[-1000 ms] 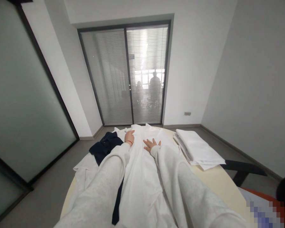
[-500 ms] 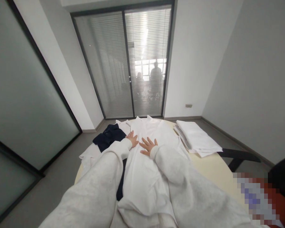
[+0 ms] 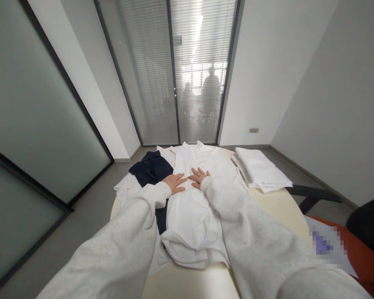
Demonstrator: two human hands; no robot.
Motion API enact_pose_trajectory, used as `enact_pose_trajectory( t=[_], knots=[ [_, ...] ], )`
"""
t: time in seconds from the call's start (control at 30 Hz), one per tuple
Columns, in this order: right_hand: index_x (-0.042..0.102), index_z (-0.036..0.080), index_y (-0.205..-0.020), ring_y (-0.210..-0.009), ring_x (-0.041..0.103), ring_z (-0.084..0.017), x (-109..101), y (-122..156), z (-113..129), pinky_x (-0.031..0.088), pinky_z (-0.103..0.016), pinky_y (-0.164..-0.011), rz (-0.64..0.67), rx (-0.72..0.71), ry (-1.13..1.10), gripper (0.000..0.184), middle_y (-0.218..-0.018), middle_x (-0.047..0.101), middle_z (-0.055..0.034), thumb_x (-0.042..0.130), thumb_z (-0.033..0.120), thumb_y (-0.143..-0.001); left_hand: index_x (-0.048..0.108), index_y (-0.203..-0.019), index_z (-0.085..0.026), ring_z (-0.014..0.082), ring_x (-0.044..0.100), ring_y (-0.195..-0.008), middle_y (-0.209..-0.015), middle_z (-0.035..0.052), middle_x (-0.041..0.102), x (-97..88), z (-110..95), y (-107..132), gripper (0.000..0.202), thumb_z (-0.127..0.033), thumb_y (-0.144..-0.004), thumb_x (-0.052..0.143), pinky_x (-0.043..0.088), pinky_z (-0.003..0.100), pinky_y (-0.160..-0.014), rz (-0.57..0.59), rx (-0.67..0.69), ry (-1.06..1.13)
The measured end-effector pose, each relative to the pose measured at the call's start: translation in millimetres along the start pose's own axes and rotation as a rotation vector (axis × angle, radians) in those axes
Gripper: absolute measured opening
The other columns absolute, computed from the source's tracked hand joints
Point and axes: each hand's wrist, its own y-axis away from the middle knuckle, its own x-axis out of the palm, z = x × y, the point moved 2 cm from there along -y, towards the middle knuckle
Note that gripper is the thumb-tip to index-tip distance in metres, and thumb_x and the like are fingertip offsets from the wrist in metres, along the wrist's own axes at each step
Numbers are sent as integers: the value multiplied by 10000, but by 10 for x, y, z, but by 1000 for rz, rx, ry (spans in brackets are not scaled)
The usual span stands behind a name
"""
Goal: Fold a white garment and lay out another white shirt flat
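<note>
A white shirt (image 3: 190, 216) lies spread on the pale round table (image 3: 277, 207), its collar at the far edge and its near end bunched in folds. Flat on its middle rests my left hand (image 3: 175, 182), fingers stretched toward the right. My right hand (image 3: 199, 177) lies on the same cloth with spread fingers, its tips close to those of the left. Neither hand grips anything. Beside my left hand is a dark navy garment (image 3: 151, 168), partly under the white shirt and my sleeve. More white cloth (image 3: 126, 187) shows beneath the navy piece.
A stack of folded white cloth (image 3: 262, 168) sits at the table's right edge. Beyond it are a black chair arm (image 3: 314, 193) and an orange-red item (image 3: 364, 253) with a blurred print. A glass door with blinds (image 3: 196, 79) stands behind the table.
Both hands have moved a little toward me over the shirt, my left hand now pointing more to the right. The view has tilted down, showing the shirt's near folds and the table's front.
</note>
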Motion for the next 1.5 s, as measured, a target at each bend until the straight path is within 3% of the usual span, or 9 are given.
enact_pose_trajectory(
  t=[0.1,0.23,0.4,0.73,0.9,1.0,1.13,1.3,1.5],
  knots=[
    [554,297,-1151,-1328,136,-281,6,156,134,152,-558,-1019,-83,-286,-68,492,-1438,265,5,552,187,-672,336,-1345,-313,185,232,-1320,-1447,24,258,24,9,-1,524,-513,-862,373,173,369,-1059,-48,-58,-38],
    [623,235,-1010,-1213,383,-211,113,436,264,244,-404,-1034,-163,-565,-311,371,-1317,439,-36,560,181,-648,362,-1329,-325,180,244,-1314,-1436,10,286,74,16,-4,532,-536,-842,401,174,363,-1057,-69,-70,-28],
    [679,234,-808,-1141,443,-218,155,538,300,287,-395,-997,-177,-564,-377,172,-1231,502,-63,577,346,-727,456,-1268,-322,196,320,-1275,-1399,10,359,32,139,-22,518,-500,-786,525,222,347,-1046,-73,-28,124],
    [655,183,-606,-977,547,-209,-69,580,104,292,-399,-978,42,-653,-616,432,-918,644,-97,577,602,-675,634,-1017,-261,198,465,-1111,-1195,42,526,-91,171,100,315,-422,-750,593,318,319,-977,-78,115,229],
    [694,204,-789,-906,564,-170,-318,790,484,372,-327,-891,-66,-628,-606,396,-922,648,-67,459,522,-806,630,-970,-249,175,491,-1052,-1137,29,547,-121,157,75,267,-405,-757,587,332,289,-941,-93,143,232],
    [679,229,-861,-810,564,-150,-276,903,867,388,-300,-829,-114,-617,-530,356,-817,652,-34,473,513,-807,627,-941,-270,194,469,-1054,-1115,17,540,-135,115,49,236,-414,-760,577,328,327,-920,-82,64,153],
    [652,208,-959,-682,523,-135,-1,1031,1265,407,-261,-682,28,-741,-472,444,-720,604,-22,582,565,-705,618,-921,-270,207,450,-1049,-1112,17,527,-110,72,34,228,-431,-770,559,318,355,-897,-78,-14,98],
    [656,256,-992,-873,536,-167,72,1105,1352,323,-341,-857,131,-895,-432,343,-861,623,-33,549,496,-771,602,-929,-270,203,452,-1026,-1103,12,523,-81,80,46,226,-432,-786,536,314,359,-874,-109,16,99],
    [670,174,-607,-1109,494,-212,51,1097,1413,297,-295,-990,336,-1172,-868,655,-1121,615,-97,287,668,-804,593,-934,-267,201,449,-1015,-1095,15,517,-82,71,57,238,-446,-798,517,315,362,-860,-123,16,93]
  ],
)
